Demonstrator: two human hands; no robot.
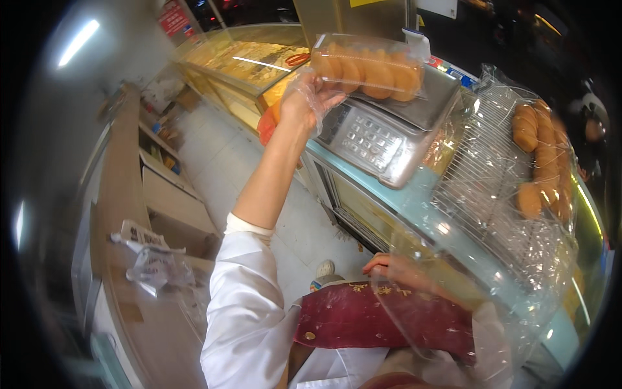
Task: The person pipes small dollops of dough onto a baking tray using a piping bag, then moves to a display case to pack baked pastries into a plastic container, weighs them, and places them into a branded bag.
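I'm pinching a clear plastic bag (414,305) with my right hand (395,267) near my apron; my gloved left hand (304,104) is gripping one clear plastic box of golden buns (369,68) on the grey weighing scale (382,139)

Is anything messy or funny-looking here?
Nothing is spilled or broken. The clear plastic box of golden buns sits level on the silver scale, steadied by the gloved left hand. Only the crumpled plastic bags on the brown counter look untidy.
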